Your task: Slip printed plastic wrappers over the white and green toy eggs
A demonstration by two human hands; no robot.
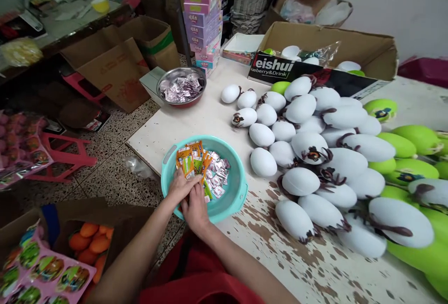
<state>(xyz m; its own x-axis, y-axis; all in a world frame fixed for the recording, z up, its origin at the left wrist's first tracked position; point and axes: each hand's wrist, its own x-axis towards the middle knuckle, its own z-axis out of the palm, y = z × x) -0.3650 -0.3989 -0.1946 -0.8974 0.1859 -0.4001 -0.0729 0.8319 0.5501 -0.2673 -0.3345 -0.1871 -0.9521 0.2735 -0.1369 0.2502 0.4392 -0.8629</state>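
My left hand and my right hand are close together over the near left side of a turquoise plastic basin. Under and between their fingers lies a bunch of small orange and green snack packets. The left hand is closed on the lower part of these packets, its thumb reaching across toward the right hand. Curled fingers of the right hand press in at the packets' near edge; the fingertips are partly hidden. Loose small white-and-pink sachets cover the basin's right part.
White egg-shaped shells with brown strands crowd the table's right, beside green ones. A metal bowl of sachets stands beyond the basin. A cardboard box and stacked small boxes stand behind. Orange shells fill a box lower left.
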